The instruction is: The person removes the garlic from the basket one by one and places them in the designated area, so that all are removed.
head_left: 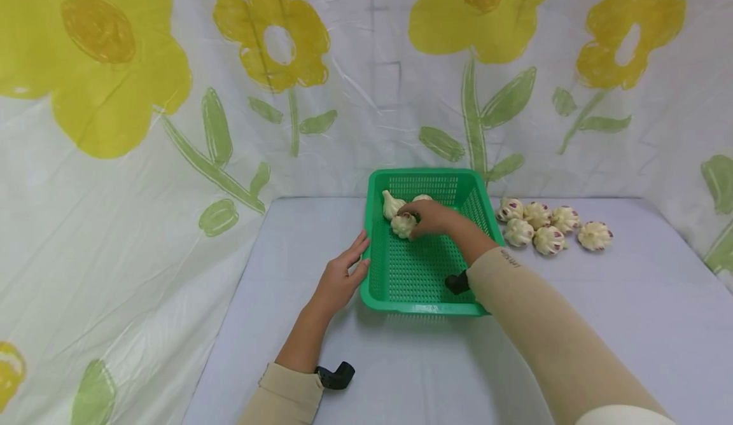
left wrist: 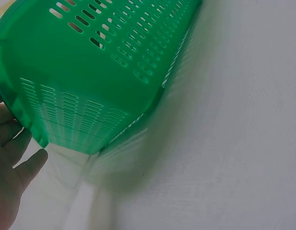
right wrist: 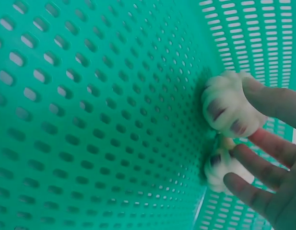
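Observation:
A green plastic basket with slotted walls stands on the table. My right hand reaches over its right side and pinches a garlic bulb between thumb and index finger, low inside the basket. In the right wrist view the other fingers spread loosely beside a second garlic bulb. Two more pale bulbs show around the hand in the head view, one garlic bulb at the left wall and another partly hidden behind the hand. My left hand rests with extended fingers against the basket's left rim.
Several garlic bulbs with purple marks lie grouped on the table, right of the basket. A white cloth printed with yellow flowers hangs behind and to the sides. The pale tabletop extends in front of the basket.

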Demonstrator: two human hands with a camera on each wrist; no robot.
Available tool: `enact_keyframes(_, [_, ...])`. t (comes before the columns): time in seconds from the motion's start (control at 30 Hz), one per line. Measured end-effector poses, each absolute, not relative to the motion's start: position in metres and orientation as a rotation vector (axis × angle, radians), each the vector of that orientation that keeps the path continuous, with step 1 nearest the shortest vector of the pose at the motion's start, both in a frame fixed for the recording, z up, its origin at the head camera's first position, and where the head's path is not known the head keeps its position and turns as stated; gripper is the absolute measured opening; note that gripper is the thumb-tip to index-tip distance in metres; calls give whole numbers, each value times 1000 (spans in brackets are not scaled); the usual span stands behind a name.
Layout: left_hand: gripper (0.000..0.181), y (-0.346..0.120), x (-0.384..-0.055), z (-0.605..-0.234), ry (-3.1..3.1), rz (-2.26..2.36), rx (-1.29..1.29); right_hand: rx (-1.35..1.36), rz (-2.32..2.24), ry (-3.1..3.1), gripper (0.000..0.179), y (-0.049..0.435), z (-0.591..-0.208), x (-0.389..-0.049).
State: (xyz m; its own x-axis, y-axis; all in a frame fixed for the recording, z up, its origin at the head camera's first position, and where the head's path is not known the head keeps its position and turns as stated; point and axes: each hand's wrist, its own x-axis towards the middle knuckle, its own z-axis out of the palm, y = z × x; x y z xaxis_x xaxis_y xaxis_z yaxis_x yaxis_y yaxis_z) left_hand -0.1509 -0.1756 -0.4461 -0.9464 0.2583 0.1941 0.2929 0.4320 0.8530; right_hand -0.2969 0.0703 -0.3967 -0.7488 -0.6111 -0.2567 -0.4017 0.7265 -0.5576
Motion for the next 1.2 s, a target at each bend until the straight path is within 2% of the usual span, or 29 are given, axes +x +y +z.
enact_keyframes(0.87, [50, -174, -152, -449, -2603, -1558, -531, -795, -423, 2563, 65, 45, -400, -296])
enact_keyframes(1.2, [50, -175, -151, -450, -2611, -1543, -531, -764, -324, 2520, 77, 47, -408, -296])
